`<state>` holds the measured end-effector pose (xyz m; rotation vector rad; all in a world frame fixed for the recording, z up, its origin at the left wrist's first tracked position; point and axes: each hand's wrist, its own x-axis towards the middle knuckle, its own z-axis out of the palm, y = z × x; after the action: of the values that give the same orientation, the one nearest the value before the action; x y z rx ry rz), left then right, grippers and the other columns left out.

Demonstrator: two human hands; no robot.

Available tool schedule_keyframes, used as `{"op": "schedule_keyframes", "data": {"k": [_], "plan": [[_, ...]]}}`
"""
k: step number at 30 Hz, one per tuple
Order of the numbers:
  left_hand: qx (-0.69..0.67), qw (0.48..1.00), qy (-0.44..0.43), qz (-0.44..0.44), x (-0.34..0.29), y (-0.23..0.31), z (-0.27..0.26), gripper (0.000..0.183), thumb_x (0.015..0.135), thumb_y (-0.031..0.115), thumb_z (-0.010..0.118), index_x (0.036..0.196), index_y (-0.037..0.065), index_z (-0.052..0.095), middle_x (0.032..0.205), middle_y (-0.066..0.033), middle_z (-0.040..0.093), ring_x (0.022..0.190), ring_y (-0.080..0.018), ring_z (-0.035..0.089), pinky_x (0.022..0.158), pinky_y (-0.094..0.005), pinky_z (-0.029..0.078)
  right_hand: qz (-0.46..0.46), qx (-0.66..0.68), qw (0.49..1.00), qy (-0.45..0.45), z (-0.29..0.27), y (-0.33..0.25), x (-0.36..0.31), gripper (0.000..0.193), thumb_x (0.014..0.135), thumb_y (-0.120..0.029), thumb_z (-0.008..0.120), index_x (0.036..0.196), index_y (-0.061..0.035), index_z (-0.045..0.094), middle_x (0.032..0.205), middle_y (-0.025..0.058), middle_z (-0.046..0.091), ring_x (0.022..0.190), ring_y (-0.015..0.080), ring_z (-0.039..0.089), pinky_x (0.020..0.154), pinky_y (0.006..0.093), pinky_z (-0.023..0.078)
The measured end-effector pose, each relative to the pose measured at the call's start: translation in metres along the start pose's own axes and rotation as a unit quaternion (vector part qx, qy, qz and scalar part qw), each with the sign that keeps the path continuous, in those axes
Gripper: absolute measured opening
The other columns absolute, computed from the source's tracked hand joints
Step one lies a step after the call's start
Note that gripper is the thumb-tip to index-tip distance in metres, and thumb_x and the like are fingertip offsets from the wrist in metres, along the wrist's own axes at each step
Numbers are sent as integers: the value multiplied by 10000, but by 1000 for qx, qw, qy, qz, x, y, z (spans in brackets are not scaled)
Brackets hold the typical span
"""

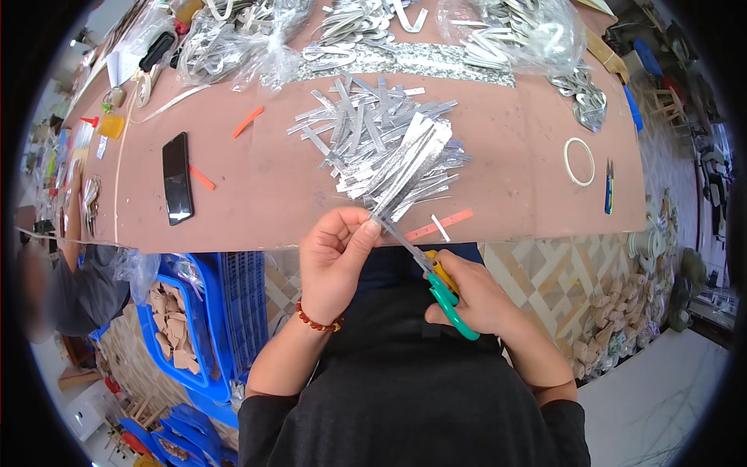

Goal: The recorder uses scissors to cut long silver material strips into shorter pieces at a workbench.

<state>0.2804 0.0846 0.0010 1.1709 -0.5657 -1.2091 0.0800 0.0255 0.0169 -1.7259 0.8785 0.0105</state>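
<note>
Between the thumb and fingers of my left hand (338,253) is a fanned bundle of silver strips (408,159), pinched at its near end. My right hand (478,296) grips scissors (443,305) with green and yellow handles. Their blades point up and left and reach the strips right beside my left fingertips; whether they are cutting into them cannot be made out. Behind the bundle, a loose pile of silver strips (350,124) lies spread on the brown-covered table (513,171). Near the table's front edge, a short white strip (440,227) lies across an orange-red strip (459,219).
A black phone (177,179) lies at left. At right are a pale ring (578,162) and small blue-handled snips (609,191). Plastic bags of silver pieces (537,35) line the back. Below left, a blue crate (214,381) holds brown scraps. Another person (89,284) sits at far left.
</note>
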Motion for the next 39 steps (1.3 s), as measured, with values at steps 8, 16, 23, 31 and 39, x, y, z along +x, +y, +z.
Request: {"op": "schedule_keyframes", "data": {"k": [8,16,23,31,39], "plan": [[68,997,-26,7,7,6,-22,81,874,31,581,943,-10,580,801,0,605,727,-40,549,666,-173,448,0,-57,998,-17,-8,-12,20,516,667,-429,768,856,-18,520,679,104,537,626,275,551,603,348,432],[74,996,-14,-54,27,15,-29,96,886,96,570,936,15,587,728,-15,598,512,-18,413,482,-157,324,-4,9,1000,-11,7,-2,35,364,752,-304,728,698,5,542,606,137,519,526,264,503,521,327,400],[-127,983,-109,-69,-6,-3,-20,383,837,2,595,1187,-1,441,752,-79,630,471,-47,459,441,-151,350,-13,76,995,-62,-18,19,-33,473,658,-332,782,866,-25,489,688,126,513,646,320,532,570,350,406],[-43,984,-143,-97,-9,-16,4,409,813,-48,608,1176,0,424,750,-55,608,539,-58,521,459,-166,409,38,51,997,-32,-6,27,-57,497,624,-364,798,824,-27,492,705,127,516,649,316,529,569,352,411],[253,935,-219,-115,-12,11,0,165,833,68,633,978,1,593,714,-50,619,581,-68,564,523,-203,455,16,225,973,42,1,50,-76,282,723,-238,736,754,-31,546,588,14,481,560,97,476,532,244,375]]}}
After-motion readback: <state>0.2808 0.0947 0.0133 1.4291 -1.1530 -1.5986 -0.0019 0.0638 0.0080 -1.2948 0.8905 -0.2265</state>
